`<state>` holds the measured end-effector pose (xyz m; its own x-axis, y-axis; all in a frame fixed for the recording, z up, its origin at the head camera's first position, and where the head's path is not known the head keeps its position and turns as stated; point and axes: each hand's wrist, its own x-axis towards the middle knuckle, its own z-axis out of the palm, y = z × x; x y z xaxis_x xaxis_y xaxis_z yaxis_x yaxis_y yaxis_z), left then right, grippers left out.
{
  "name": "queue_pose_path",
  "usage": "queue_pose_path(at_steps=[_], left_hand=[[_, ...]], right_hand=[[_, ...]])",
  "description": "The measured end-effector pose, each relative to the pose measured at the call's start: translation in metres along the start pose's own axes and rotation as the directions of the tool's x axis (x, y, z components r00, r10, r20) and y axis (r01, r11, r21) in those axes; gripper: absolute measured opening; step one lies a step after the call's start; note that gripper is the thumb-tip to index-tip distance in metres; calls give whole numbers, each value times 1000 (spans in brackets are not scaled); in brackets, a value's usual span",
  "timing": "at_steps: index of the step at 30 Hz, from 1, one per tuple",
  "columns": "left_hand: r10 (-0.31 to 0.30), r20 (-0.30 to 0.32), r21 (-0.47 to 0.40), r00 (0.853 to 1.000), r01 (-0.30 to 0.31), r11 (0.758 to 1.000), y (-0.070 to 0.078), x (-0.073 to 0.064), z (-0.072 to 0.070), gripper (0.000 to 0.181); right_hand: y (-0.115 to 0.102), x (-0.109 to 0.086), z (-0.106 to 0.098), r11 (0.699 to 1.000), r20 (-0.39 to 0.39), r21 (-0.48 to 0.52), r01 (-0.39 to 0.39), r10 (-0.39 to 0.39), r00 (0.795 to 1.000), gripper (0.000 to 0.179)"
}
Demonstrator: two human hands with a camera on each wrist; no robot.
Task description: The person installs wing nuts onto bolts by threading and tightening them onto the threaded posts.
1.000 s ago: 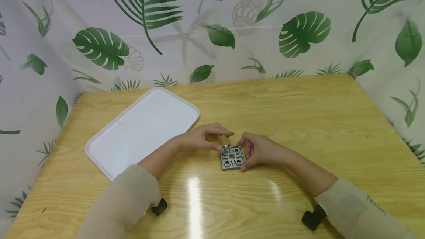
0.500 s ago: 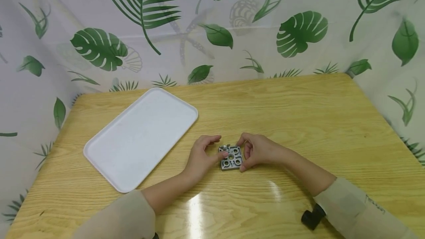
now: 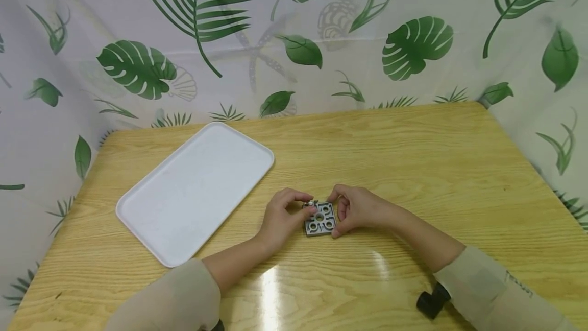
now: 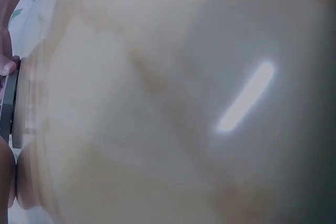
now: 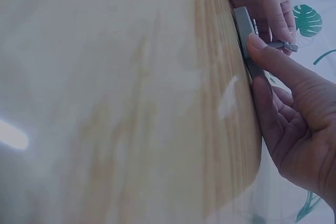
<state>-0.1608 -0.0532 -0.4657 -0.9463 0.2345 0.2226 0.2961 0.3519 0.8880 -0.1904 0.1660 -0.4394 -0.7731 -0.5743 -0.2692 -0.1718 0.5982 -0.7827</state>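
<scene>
A square grey metal plate (image 3: pixel 321 223) with several round holes and raised ribs lies flat on the wooden table. From its far left corner sticks up a small metal bolt (image 5: pixel 286 46), seen side-on in the right wrist view. The left hand (image 3: pixel 282 218) pinches the bolt's top between thumb and forefinger, the thumb overlapping the plate's left side. With thumb and forefinger at the near and far right corners, the right hand (image 3: pixel 363 208) grips the plate. The left wrist view catches only the plate's dark edge (image 4: pixel 9 98) at its left border.
A white rectangular tray (image 3: pixel 197 193) lies slanted on the table (image 3: pixel 413 157), left of the plate. Behind the table hangs a leaf-print cloth (image 3: pixel 257 24). A black wrist camera (image 3: pixel 432 304) is strapped below the right sleeve.
The left hand has swung round from the bolt's far left side to nearer the front, and its forefinger has closed in toward the thumb at the bolt. Right hand and plate stay put.
</scene>
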Motion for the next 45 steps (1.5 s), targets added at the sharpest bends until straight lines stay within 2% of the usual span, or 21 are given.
queue_pose_path(at_steps=[3, 6, 8, 10, 12, 14, 18, 20, 23, 25, 26, 27, 28, 30, 33, 36, 38, 40, 42, 44, 45], left_hand=[[-4, 36, 16, 999, 3, 1000, -1, 4, -3, 18], [23, 117, 41, 993, -28, 999, -2, 11, -9, 17], [47, 198, 47, 979, -58, 997, -4, 18, -14, 16], [73, 290, 43, 954, -89, 995, -5, 27, -20, 15], [102, 390, 22, 915, -120, 993, -5, 37, -25, 15], [122, 484, -12, 867, -132, 991, -6, 45, -30, 14], [83, 642, -33, 762, -80, 996, -5, 59, -38, 14], [53, 702, -25, 710, -49, 998, -4, 65, -40, 14], [45, 771, -38, 635, -25, 999, -3, 75, -42, 16], [54, 801, -54, 596, -19, 998, -3, 79, -42, 18], [55, 808, -56, 586, -16, 998, -3, 80, -43, 20], [51, 811, -54, 583, -13, 998, -4, 81, -43, 24], [47, 808, -52, 587, -8, 999, -4, 80, -44, 29], [28, 788, -36, 615, 2, 999, -4, 78, -44, 44], [-25, 728, -9, 685, 46, 999, -2, 68, -43, 63], [-65, 666, -3, 743, 90, 996, 1, 54, -41, 68], [-78, 608, -16, 790, 110, 994, 1, 43, -38, 69], [-97, 517, -18, 851, 125, 992, 2, 31, -33, 67], [-123, 386, -28, 914, 145, 989, 4, 20, -27, 63], [-151, 249, -40, 957, 166, 985, 6, 11, -20, 59], [-160, 194, -47, 968, 172, 984, 7, 7, -17, 57]], right_hand=[[0, 0, 0, 1000, 2, 9, -8, 8, 1000, 63], [0, 0, -1, 1000, 4, 16, -13, 13, 1000, 64], [1, 0, -2, 1000, 4, 18, -15, 15, 1000, 65], [2, 1, -2, 1000, 2, 18, -17, 17, 1000, 66], [2, 0, -3, 1000, 1, 18, -18, 18, 1000, 66], [2, 0, -3, 1000, 4, 17, -15, 15, 1000, 66], [2, 0, -3, 1000, 15, 17, 4, -5, 1000, 65], [2, 1, -2, 1000, 15, 14, 10, -10, 1000, 64], [2, 1, -2, 1000, 9, 10, 10, -10, 1000, 64], [2, 0, -2, 1000, 7, 5, 8, -8, 1000, 64], [2, 0, -2, 1000, 7, 5, 7, -7, 1000, 64], [2, 0, -2, 1000, 7, 5, 5, -6, 1000, 64], [2, 0, -1, 1000, 7, 6, 4, -4, 1000, 64], [2, 0, -1, 1000, 6, 6, 0, 0, 1000, 64], [2, -1, 0, 1000, 1, 12, -4, 4, 1000, 64], [1, -1, 0, 1000, 3, 22, 6, -6, 1000, 63], [1, 0, 0, 999, 5, 29, 15, -15, 1000, 64], [1, 0, 0, 999, 7, 32, 22, -22, 1000, 64], [2, 0, 0, 999, 5, 29, 15, -15, 1000, 63], [2, 0, 0, 1000, 0, 25, 7, -7, 1000, 63], [2, 0, 0, 1000, -1, 24, 4, -4, 1000, 63]])
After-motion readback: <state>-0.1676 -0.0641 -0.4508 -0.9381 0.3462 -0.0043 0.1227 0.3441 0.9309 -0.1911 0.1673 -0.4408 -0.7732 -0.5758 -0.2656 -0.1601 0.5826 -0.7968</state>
